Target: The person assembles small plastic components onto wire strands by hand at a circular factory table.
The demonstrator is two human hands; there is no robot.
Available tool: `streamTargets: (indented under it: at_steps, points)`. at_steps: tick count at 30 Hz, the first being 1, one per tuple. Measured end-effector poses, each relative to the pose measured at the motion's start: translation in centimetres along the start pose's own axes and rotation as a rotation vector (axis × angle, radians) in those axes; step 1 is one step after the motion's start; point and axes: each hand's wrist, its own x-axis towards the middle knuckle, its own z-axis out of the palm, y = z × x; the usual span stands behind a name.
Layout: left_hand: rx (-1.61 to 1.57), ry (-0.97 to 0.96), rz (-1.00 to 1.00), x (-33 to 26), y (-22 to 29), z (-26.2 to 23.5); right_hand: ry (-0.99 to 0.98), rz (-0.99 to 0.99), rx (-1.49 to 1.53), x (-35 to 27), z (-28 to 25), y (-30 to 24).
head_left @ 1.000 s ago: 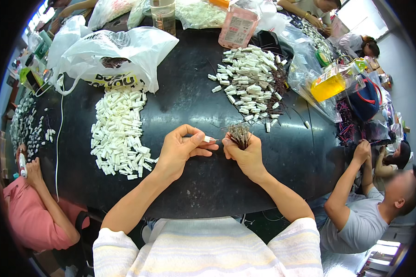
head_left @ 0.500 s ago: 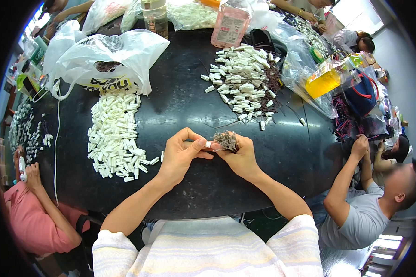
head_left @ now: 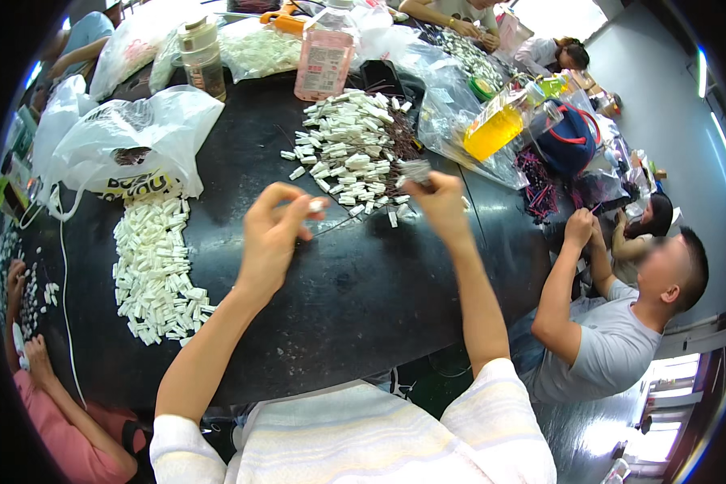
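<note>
Between thumb and fingertips, my left hand [head_left: 271, 242] pinches a small white plastic connector [head_left: 316, 206]. It is raised over the dark table [head_left: 339, 323], to the right of a long pile of loose white connectors [head_left: 149, 266]. A thin dark wire [head_left: 343, 224] runs just right of that hand; I cannot tell if it joins the connector. My right hand [head_left: 444, 206] is closed on a bundle of fine grey-brown strands [head_left: 415, 171], blurred by motion. It hovers by the right edge of a second pile of white connectors [head_left: 347, 149], where dark wires [head_left: 403, 139] stick out.
A white plastic bag [head_left: 137, 133] sits behind the left pile. Behind the right pile stands a pink liquid bottle [head_left: 325, 60]; a yellow liquid bottle [head_left: 492, 129] and blue bag [head_left: 565, 141] lie rightward. A white cord [head_left: 66, 306] crosses the left. Co-workers sit on both sides.
My hands, close together before, have moved apart. The right hand with its bundle has gone forward to the right pile's edge. The left keeps the white connector. The whole view has shifted.
</note>
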Motion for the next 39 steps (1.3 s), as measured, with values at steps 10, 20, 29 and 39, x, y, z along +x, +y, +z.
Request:
streamTargets:
  at_steps: [10, 20, 29, 39]
  points:
    - [0.784, 0.159, 0.485, 6.0, -1.2, 0.2, -0.068, 0.130, -0.571, 1.9, -4.7, 10.3]
    - [1.153, -0.275, 0.464, -6.0, 4.9, -11.2, 0.049, 0.508, 0.949, 6.9, -2.7, 0.8]
    - [1.263, -0.253, 0.429, -7.8, 1.1, -9.3, -0.388, 0.494, 0.916, -3.7, 5.6, -5.7]
    - [-0.033, -0.086, -0.324, -4.0, -0.5, -5.7, -0.537, 0.527, 1.139, -5.9, 8.6, -6.8]
